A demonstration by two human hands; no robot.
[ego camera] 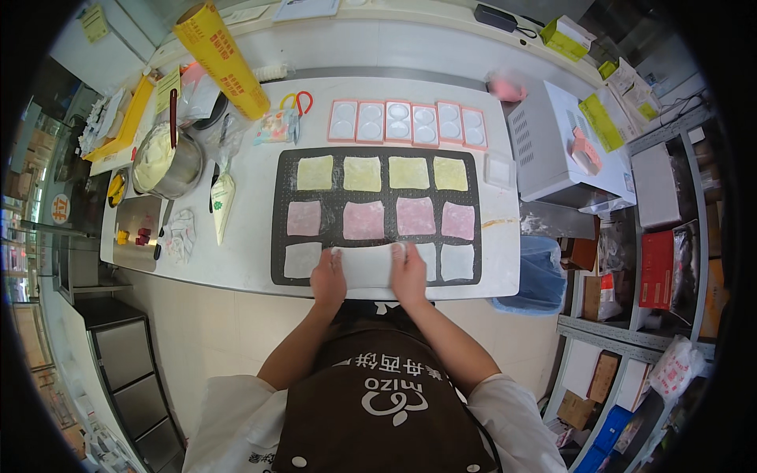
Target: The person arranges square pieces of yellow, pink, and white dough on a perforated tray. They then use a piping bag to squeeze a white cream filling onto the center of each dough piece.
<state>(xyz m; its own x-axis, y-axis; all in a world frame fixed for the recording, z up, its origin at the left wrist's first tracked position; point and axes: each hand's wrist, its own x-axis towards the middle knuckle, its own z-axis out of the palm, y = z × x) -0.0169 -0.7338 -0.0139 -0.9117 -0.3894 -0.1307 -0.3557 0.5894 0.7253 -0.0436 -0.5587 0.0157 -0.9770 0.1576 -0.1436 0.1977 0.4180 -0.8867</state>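
Between my left hand (pixel 329 277) and my right hand (pixel 408 273) a white dough sheet (pixel 368 266) is held by its two side edges, above the front edge of a black perforated mat (pixel 384 150). On the mat lie rows of square dough sheets: yellow ones (pixel 362 174) at the back, pink ones (pixel 364 220) in the middle, and white ones (pixel 457 262) in front. The sheet in my hands partly covers another white sheet (pixel 427 260) beside my right hand. Both hands have their fingers closed on the sheet's edges.
Pink-rimmed trays (pixel 398 121) with round white wells stand behind the mat. To the left are a filled piping bag (pixel 222 204), a pot of cream (pixel 168 161), a crumpled cloth (pixel 179 235) and a yellow film roll (pixel 223 62). A white microwave oven (pixel 550 142) stands at the right.
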